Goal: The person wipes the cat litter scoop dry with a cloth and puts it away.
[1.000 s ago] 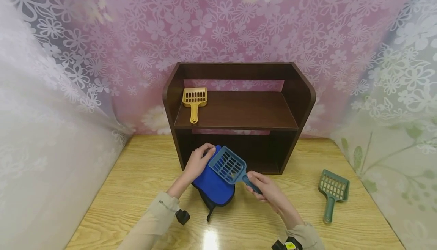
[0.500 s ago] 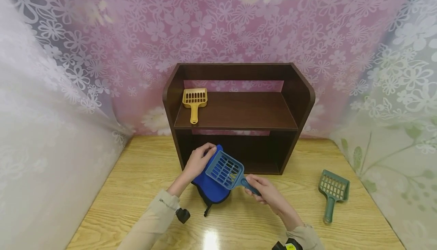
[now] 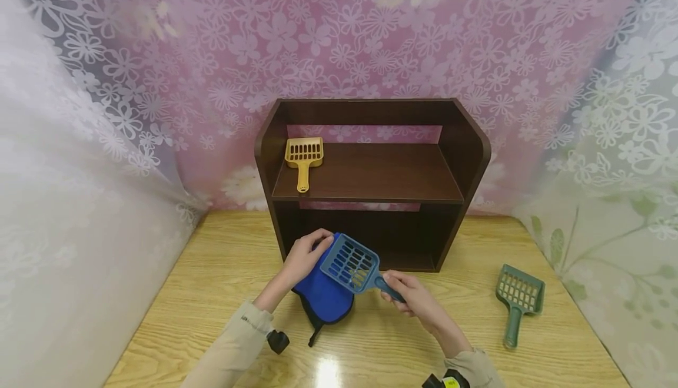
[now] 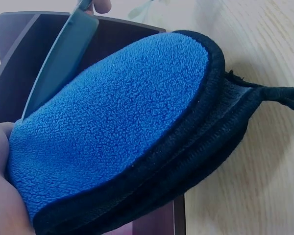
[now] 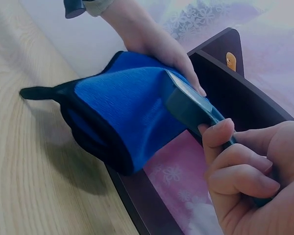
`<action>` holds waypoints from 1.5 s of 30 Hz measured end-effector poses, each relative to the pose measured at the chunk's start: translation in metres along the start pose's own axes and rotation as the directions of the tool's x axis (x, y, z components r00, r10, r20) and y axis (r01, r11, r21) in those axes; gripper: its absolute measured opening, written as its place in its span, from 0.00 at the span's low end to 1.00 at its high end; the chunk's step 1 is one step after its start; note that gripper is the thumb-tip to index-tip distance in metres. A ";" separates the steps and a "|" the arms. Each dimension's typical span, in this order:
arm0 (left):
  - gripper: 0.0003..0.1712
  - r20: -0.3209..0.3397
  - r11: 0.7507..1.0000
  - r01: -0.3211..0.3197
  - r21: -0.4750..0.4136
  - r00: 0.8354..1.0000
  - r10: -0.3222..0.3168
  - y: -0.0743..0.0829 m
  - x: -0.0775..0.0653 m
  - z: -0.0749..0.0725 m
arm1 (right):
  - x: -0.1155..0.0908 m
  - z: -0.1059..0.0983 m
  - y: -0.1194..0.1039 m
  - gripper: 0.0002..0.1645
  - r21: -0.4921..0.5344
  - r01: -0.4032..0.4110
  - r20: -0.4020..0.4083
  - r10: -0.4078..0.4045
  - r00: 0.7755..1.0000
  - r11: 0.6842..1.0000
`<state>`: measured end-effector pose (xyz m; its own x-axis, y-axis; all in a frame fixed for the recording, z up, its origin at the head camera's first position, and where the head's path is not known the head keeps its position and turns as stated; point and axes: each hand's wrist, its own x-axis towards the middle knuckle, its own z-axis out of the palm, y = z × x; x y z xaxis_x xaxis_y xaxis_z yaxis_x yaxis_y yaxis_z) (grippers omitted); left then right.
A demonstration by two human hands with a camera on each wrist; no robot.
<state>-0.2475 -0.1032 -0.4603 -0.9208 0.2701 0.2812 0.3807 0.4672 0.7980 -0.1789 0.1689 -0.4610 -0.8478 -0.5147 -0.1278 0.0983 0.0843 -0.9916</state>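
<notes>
A blue litter scoop [image 3: 351, 263] with a slotted head is held by its handle in my right hand [image 3: 415, 298]. Its head overlaps a blue terry cleaning mitt [image 3: 322, 301] with black trim and a hanging loop. My left hand [image 3: 304, 256] grips the mitt's far end. In the left wrist view, the scoop's rim lies right along the edge of the mitt [image 4: 112, 103]. From the right wrist, the scoop [image 5: 188, 105] appears against the cloth close to the left fingers, with my right fingers [image 5: 240, 176] curled round the handle.
Behind the hands stands a dark brown two-tier shelf [image 3: 371, 170]. On its upper board, at the left, lies a yellow litter scoop [image 3: 303, 161]. A green litter scoop [image 3: 518, 298] rests at the right of the wooden table [image 3: 212, 294]. Floral curtains [image 3: 339, 40] enclose the back and sides.
The mitt's lower end has shifted left, and my left hand has moved slightly left and down. The scoop has slid a little left and down over the mitt, still in my right hand.
</notes>
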 end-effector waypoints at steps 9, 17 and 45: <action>0.13 0.096 0.999 -0.029 0.026 0.995 0.026 -0.004 -0.013 -0.002 | 0.005 -0.019 0.013 0.21 0.047 0.080 -0.096 -0.075 0.993 0.996; 0.13 0.087 1.000 0.005 0.023 0.996 -0.007 -0.002 -0.015 -0.002 | 0.005 -0.024 0.007 0.21 0.042 0.067 -0.112 -0.062 0.992 0.997; 0.13 0.245 0.992 -0.096 0.084 0.967 0.072 0.014 0.030 -0.014 | 0.006 -0.032 0.007 0.23 -0.069 0.033 0.202 -0.018 0.979 0.997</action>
<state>-0.2703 -0.0998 -0.4332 -0.8421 0.5011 0.1992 0.4727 0.5082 0.7199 -0.2003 0.1937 -0.4679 -0.7266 -0.6780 -0.1113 0.0342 0.1260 -0.9914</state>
